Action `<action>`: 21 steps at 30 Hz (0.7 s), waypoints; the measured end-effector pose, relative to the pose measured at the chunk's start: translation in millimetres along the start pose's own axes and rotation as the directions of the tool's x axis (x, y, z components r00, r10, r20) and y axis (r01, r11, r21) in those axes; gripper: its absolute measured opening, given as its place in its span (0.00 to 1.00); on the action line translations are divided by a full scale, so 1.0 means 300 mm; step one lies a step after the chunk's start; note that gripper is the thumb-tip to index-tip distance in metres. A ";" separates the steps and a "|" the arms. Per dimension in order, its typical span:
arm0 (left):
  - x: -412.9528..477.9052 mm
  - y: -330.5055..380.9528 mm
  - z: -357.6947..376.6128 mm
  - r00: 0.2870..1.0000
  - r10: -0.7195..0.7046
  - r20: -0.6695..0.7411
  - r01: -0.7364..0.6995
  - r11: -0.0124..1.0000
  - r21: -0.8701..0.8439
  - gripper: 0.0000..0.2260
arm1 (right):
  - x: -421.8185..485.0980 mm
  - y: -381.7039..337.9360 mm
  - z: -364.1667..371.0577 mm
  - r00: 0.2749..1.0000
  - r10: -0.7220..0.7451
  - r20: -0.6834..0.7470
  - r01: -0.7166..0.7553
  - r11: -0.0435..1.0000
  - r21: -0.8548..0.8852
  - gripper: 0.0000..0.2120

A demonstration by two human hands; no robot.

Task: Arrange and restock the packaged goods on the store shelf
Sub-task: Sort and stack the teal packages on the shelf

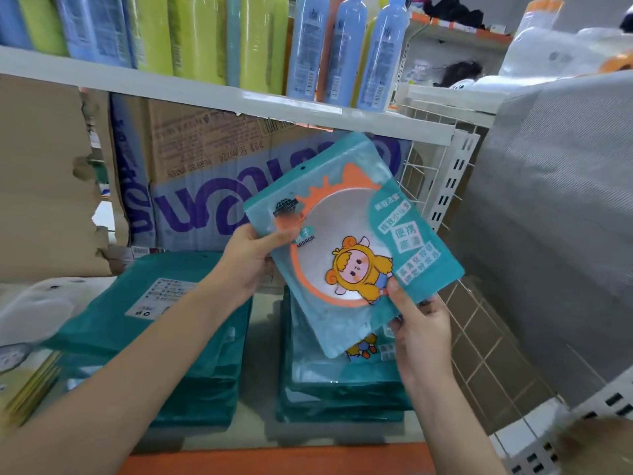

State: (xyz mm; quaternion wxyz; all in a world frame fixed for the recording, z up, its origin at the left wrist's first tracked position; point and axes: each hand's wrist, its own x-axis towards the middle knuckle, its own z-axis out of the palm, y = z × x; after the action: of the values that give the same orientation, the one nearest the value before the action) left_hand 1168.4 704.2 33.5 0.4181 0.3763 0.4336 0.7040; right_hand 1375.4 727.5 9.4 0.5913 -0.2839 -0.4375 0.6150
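Nearest the wrists, an orange shelf edge [274, 461] is running below both forearms.

Just under the right hand [423, 334], a right stack [342, 389] of teal packets is lying flat, a cartoon print showing on top. Under the left forearm, a left stack [154, 320] is lying with its back label up.

Between the hands, one teal mirror packet [352, 241] is being held tilted above the right stack, printed face showing.
- Left hand [251, 258]: gripping the packet's left edge, thumb on the front.
- Right hand: pinching its lower right corner, thumb on the front.

Right of the right hand, a wire grid panel [479, 337] is standing.

Beyond the hands, a cardboard box [212, 186] is standing at the back. Above it, a white shelf board [205, 94] is carrying green and blue bottles [308, 46].
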 end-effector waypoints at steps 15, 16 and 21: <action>0.094 -0.082 -0.007 0.946 -0.311 -0.094 0.324 0.897 0.300 0.12 | -0.021 -0.012 -0.212 0.988 0.154 0.027 -0.099 0.749 -0.656 0.19; 0.096 -0.093 0.000 0.941 -0.324 -0.099 0.339 0.892 0.301 0.12 | -0.013 -0.013 -0.218 0.986 0.165 0.022 -0.107 0.732 -0.673 0.19; 0.108 -0.148 0.025 0.931 -0.341 -0.128 0.364 0.850 0.381 0.14 | 0.003 -0.013 -0.235 0.977 0.213 0.016 -0.135 0.677 -0.723 0.20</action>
State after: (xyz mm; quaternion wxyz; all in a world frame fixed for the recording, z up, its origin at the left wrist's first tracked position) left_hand 1174.8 748.1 0.3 0.4425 0.3480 0.6406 0.5222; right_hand 1438.2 742.3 -19.1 0.3498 -0.5016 -0.6423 0.4620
